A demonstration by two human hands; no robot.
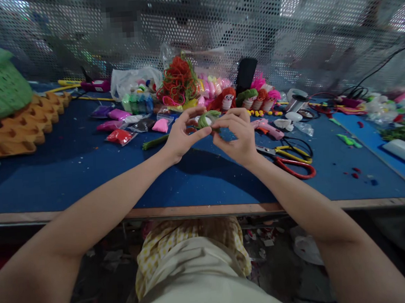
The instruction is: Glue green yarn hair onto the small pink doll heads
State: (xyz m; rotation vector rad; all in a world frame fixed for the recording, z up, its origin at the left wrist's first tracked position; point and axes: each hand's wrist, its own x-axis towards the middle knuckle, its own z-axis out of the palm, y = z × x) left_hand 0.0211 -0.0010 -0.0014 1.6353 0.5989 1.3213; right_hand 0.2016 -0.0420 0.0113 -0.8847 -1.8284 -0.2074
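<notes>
Both my hands meet over the middle of the blue table, holding a small whitish piece wrapped in green yarn (205,119). My left hand (184,133) grips it from the left, with the thumb stretched along its lower side. From the right, my right hand (236,133) pinches the yarn near its edge. The underside of the piece is hidden by my fingers. A bundle of green strands (155,142) lies just left of my left hand. Scissors with red and yellow handles (294,160) and a pink glue gun (269,129) lie right of my right hand.
Small yarn-haired dolls (227,99) stand behind my hands, near a heap of orange yarn (178,80). Colored clay packets (120,136) lie at left. An orange egg tray (26,128) sits under a green basket (2,86). A blue board (377,145) is at right.
</notes>
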